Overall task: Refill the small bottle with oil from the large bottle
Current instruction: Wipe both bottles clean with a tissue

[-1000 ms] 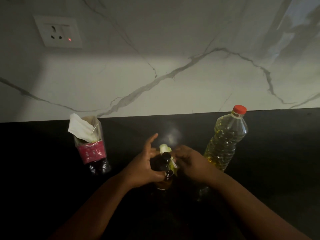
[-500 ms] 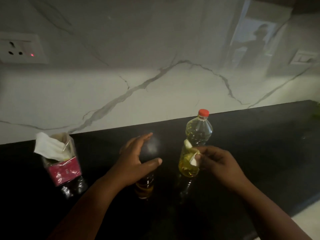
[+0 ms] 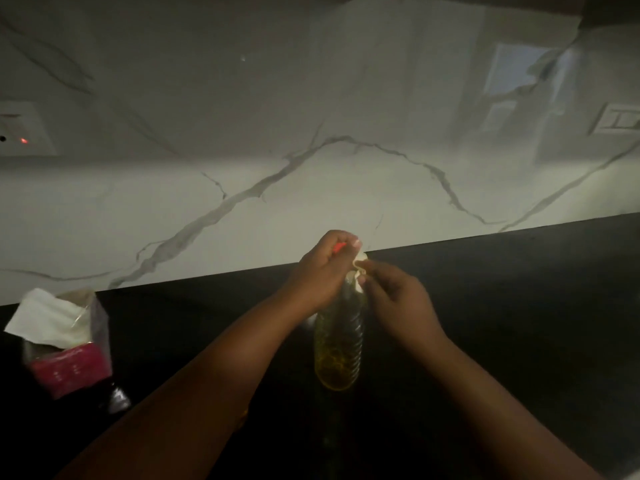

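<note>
Tissue pack [image 3: 65, 344] sits left, well apart from hands [image 3: 356, 282].

Large bottle [image 3: 338, 344]: clear ribbed plastic, golden-yellow oil within; red cap [image 3: 339, 247] (only a sliver shows between curled fingers). Scrap [image 3: 359, 271] pinched beside the neck: pale cream-white. Countertop [image 3: 502, 306]: glossy black. Backsplash [image 3: 242, 161]: white marble with grey branching veins. Tissue pack [image 3: 65, 348]: clear wrap, magenta-pink band, white tissue protruding. Wall socket [image 3: 24, 133]: white, one red indicator light.
</note>
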